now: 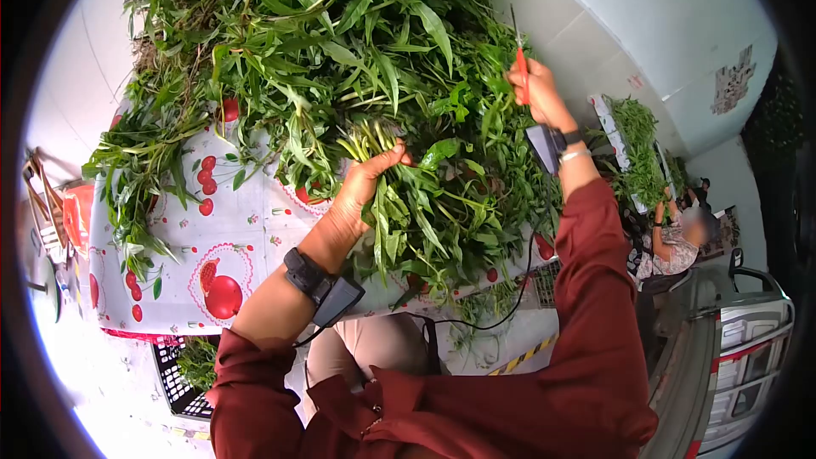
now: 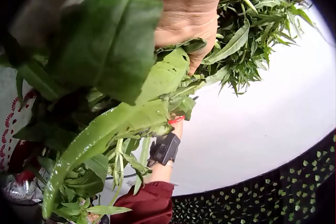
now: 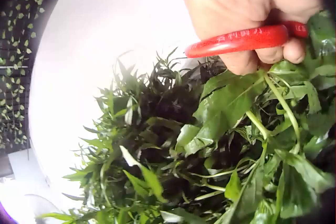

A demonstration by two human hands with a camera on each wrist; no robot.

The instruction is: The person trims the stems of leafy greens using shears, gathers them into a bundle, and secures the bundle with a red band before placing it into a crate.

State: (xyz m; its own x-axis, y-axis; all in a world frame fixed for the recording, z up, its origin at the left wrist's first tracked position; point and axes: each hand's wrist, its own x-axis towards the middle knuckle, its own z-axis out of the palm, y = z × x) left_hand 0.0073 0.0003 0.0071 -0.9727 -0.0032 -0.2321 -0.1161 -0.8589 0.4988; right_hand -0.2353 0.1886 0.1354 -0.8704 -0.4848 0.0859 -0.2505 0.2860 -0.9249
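Note:
In the head view my left hand point(image 1: 367, 184) grips a bunch of leafy stems point(image 1: 365, 141), the pale stem ends pointing away from me and the leaves hanging towards me. To its right, my right hand point(image 1: 541, 95) holds red-handled scissors point(image 1: 523, 76), blades pointing away from me, over the edge of the heap. The right wrist view shows the red handle point(image 3: 241, 41) looped round the fingers, with leaves point(image 3: 226, 103) against the fingertips. Broad leaves point(image 2: 105, 40) partly hide my left hand point(image 2: 189, 19) in the left wrist view.
A large heap of greens point(image 1: 340, 25) covers the far side of the table, whose cloth point(image 1: 183, 276) has a cherry print. Below its left edge stands a black crate point(image 1: 174, 382). At the right another person point(image 1: 680, 242) works beside a tray of greens point(image 1: 633, 136).

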